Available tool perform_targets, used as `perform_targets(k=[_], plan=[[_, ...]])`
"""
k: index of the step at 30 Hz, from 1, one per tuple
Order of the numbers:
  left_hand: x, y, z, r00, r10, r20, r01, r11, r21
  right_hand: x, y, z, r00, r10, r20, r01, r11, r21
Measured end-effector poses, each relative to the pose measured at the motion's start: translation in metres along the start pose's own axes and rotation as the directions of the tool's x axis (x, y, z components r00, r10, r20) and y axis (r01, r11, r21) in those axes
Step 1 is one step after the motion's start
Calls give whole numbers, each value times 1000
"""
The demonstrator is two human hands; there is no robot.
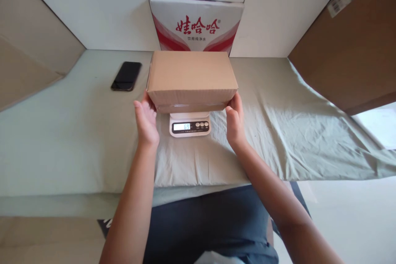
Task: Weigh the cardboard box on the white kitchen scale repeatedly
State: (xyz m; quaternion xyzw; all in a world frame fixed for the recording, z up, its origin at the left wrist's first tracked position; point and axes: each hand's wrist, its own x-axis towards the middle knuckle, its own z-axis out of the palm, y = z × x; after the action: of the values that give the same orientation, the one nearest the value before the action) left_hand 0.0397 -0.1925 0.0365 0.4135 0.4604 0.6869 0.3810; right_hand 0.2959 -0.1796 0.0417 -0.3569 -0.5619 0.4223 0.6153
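Observation:
A closed brown cardboard box rests on a small white digital scale whose display shows digits. My left hand touches the box's near left corner, fingers spread. At the near right corner, my right hand is in contact with the box in the same way. Whether either hand grips the box or only touches it is unclear. The scale stands on a grey-green cloth spread over the table.
A black phone lies on the cloth at the left rear. A white carton with red Chinese lettering stands behind the box. White boxes line the back; brown cardboard boxes flank both sides.

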Motion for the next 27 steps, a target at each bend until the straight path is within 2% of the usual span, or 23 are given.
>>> perform_targets(k=[7, 14, 22, 27], plan=[[4, -4, -8, 1000, 20, 4, -20, 999, 30, 1, 2, -1, 1000, -9, 8, 9, 1000, -14], [4, -3, -8, 1000, 9, -16, -8, 999, 32, 1, -1, 0, 1000, -18, 16, 18, 1000, -22], [3, -4, -9, 1000, 10, -23, -8, 994, 105, 1, -3, 2, 1000, 18, -4, -19, 1000, -9], [1, -5, -7, 999, 4, -36, -3, 1000, 28, 1, -6, 5, 999, 35, -18, -35, 999, 17]])
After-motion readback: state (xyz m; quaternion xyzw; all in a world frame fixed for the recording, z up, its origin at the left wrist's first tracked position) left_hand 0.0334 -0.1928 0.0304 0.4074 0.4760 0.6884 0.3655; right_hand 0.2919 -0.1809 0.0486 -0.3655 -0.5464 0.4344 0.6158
